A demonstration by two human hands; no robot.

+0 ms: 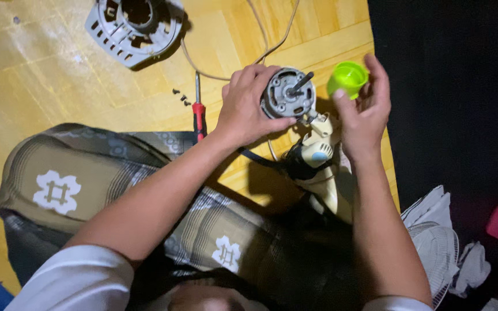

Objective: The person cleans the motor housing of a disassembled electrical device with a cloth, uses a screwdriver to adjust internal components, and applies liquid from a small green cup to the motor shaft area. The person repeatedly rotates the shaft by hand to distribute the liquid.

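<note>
My left hand [248,103] is wrapping its grip around the grey round metal fan motor [287,94], whose shaft is pointing to two o'clock. My right hand [364,109] is pinching the bright green plastic cap [347,78] at three o'clock from the motor, just beside it. A red-handled screwdriver [199,112] is lying on the wooden floor [47,75] at nine o'clock.
</note>
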